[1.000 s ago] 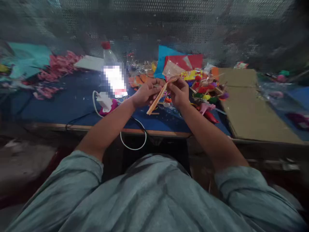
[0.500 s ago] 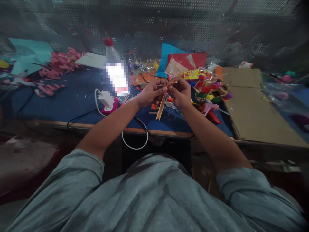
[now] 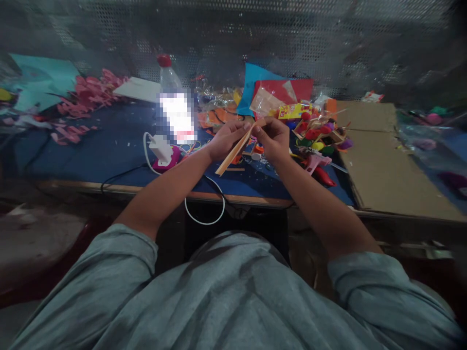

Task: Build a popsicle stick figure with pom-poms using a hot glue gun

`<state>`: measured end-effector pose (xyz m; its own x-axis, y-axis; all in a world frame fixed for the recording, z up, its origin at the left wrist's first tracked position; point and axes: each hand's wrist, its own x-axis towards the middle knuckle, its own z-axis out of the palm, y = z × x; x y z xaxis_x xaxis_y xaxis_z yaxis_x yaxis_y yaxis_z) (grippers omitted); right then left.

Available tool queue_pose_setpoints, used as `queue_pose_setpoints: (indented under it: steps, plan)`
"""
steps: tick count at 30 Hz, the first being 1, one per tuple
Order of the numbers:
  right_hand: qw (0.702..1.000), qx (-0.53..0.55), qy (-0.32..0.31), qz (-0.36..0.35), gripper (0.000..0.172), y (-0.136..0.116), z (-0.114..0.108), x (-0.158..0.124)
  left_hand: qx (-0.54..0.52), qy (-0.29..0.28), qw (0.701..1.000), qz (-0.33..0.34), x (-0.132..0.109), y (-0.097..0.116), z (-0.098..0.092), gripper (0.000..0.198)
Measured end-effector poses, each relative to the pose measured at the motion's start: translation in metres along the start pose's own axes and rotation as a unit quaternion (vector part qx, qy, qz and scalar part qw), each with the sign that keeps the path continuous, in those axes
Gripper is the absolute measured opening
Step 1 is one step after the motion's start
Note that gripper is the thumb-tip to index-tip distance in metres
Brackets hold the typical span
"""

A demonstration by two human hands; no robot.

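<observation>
A narrow, folded orange paper strip (image 3: pixel 233 155) slants down and left from between my hands, over the blue tabletop (image 3: pixel 120 160). My left hand (image 3: pixel 228 140) pinches its upper part between thumb and fingers. Close beside it, my right hand (image 3: pixel 273 138) grips the strip's top end, thumb facing the left hand. Below the strip a thin wooden stick (image 3: pixel 235 169) lies on the table. Near my right hand sits a small white-and-orange cap (image 3: pixel 257 156). Part of the strip is hidden behind the fingers.
Left are a purple item with a white plug adapter (image 3: pixel 160 149), a red-capped bottle (image 3: pixel 168 75) and pink cut-outs (image 3: pixel 97 90). Right are a pink glue gun (image 3: pixel 315 160), colourful pom-poms (image 3: pixel 317 136) and cardboard (image 3: pixel 394 165). Blue and red sheets (image 3: pixel 284 90) lie behind. A white cable (image 3: pixel 223 204) hangs over the edge.
The strip's lower end has swung left, so the strip now slants more. Both hands stay nearly in place, with slight finger movement.
</observation>
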<state>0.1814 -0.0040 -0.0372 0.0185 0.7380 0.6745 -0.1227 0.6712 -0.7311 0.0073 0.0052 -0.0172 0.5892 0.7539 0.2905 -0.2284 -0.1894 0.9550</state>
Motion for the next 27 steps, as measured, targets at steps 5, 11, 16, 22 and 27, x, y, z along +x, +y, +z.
queue_pose_setpoints:
  steps: [5, 11, 16, 22, 27]
  plan:
    - [1.0, -0.013, 0.0, 0.0, 0.047, 0.0, -0.001, 0.0, -0.012, -0.005, 1.0, 0.022, -0.001, 0.0, -0.001, 0.065]
    - [0.997, -0.052, -0.021, -0.055, 0.038, 0.002, -0.004, -0.004, -0.015, -0.021, 1.0, 0.018, -0.001, -0.001, -0.001, 0.061]
    - [0.995, -0.076, -0.019, -0.055, 0.04, -0.001, -0.005, -0.007, -0.021, -0.031, 0.999, 0.002, -0.004, 0.005, 0.002, 0.061]
    - [0.992, -0.113, -0.01, -0.057, 0.044, -0.005, -0.004, -0.009, -0.017, -0.01, 1.0, -0.02, -0.008, 0.013, 0.007, 0.062]
    - [0.992, -0.103, -0.018, -0.065, 0.039, -0.002, -0.005, -0.011, -0.038, -0.028, 0.999, -0.012, -0.008, 0.015, 0.009, 0.06]
